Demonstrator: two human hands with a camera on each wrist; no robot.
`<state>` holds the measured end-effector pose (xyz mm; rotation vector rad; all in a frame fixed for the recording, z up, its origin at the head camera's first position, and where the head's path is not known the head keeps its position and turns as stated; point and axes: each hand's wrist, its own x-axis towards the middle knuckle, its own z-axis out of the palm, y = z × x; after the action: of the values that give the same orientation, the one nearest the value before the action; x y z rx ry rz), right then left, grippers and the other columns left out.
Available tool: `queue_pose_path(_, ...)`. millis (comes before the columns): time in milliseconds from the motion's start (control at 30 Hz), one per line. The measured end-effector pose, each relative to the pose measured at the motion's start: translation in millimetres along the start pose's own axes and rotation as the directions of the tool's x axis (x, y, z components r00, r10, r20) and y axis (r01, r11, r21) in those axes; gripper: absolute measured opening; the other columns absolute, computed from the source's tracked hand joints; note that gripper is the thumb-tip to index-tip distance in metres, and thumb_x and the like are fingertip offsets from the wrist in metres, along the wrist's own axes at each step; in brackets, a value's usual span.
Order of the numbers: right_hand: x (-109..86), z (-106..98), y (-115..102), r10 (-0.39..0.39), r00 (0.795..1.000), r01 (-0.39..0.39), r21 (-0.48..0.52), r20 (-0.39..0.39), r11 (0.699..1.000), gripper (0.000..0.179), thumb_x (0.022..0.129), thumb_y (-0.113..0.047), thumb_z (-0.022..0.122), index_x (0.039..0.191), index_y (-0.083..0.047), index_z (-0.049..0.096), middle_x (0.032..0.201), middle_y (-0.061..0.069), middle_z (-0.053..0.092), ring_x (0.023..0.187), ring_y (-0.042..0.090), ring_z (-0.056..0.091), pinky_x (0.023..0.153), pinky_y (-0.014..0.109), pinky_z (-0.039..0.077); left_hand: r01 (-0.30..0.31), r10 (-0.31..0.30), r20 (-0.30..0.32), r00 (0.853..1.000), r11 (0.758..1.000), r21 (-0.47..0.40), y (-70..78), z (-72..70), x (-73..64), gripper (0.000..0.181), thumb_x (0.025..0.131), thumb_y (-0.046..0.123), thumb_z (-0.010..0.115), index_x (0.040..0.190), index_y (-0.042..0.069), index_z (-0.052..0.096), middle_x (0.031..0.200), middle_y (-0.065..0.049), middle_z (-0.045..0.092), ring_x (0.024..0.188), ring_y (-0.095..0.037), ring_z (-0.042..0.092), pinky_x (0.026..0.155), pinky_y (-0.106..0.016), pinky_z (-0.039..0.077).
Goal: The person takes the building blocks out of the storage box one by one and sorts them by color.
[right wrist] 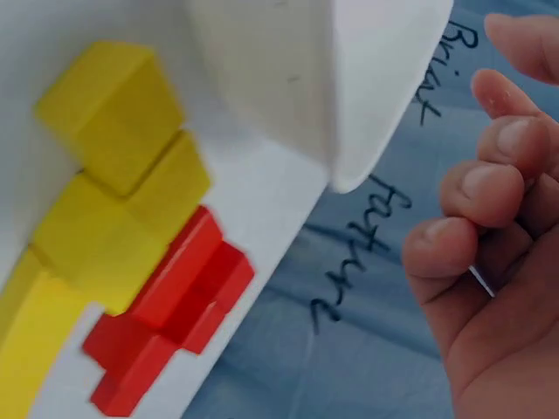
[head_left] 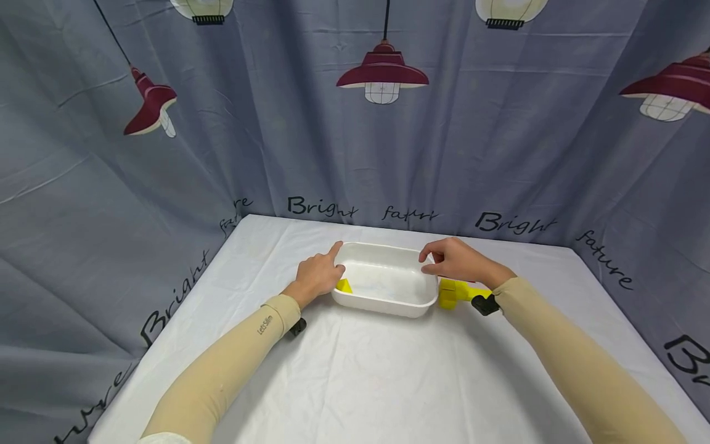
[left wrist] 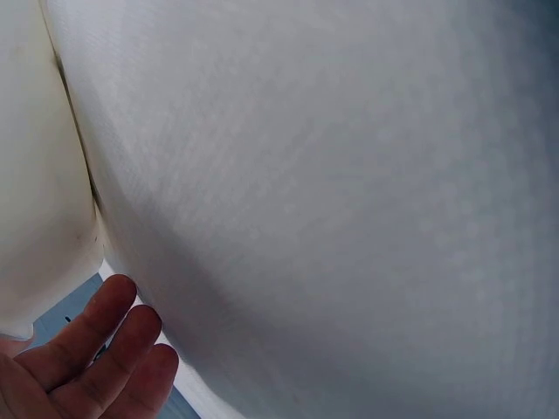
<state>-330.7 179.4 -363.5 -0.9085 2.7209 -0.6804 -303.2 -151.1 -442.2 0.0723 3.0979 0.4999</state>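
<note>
A white rectangular tray (head_left: pixel 383 307) stands on the cloth between both hands. My left hand (head_left: pixel 317 275) is at its left rim, index finger straight toward the far corner and thumb reaching over the edge; the other fingers (left wrist: pixel 131 349) lie outside the wall. Over the right rim hovers my right hand (head_left: pixel 457 259), its fingers loosely bent and nothing between them; the right wrist view shows it apart from the tray. Inside the tray's left end lies a yellow block (head_left: pixel 344 285), partly hidden. Beside the right wall are a yellow cube-built block (right wrist: pixel 96 236) and a red block (right wrist: pixel 166 314).
White cloth (head_left: pixel 377 376) covers the table. Behind it and at both sides hangs a grey-blue curtain (head_left: pixel 333 154) printed with lamps and lettering. A black wrist camera (head_left: pixel 485 304) sits under the right wrist, near the yellow block.
</note>
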Motion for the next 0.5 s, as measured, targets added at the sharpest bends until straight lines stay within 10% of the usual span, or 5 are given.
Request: queue_pose_path(500, 38.2, 7.0, -30.1, -0.069, 0.984, 0.067, 0.019, 0.163, 0.998, 0.02, 0.087, -0.021, 0.078, 0.106, -0.025, 0.073, 0.068, 0.0, 0.05, 0.063, 0.016, 0.047, 0.061, 0.029, 0.04, -0.001, 0.001, -0.008, 1.0, 1.0, 0.0, 1.0, 0.2, -0.2, 0.064, 0.101, 0.039, 0.043, 0.161, 0.029, 0.023, 0.096, -0.008, 0.072, 0.082, -0.028, 0.064, 0.074, -0.047, 0.052)
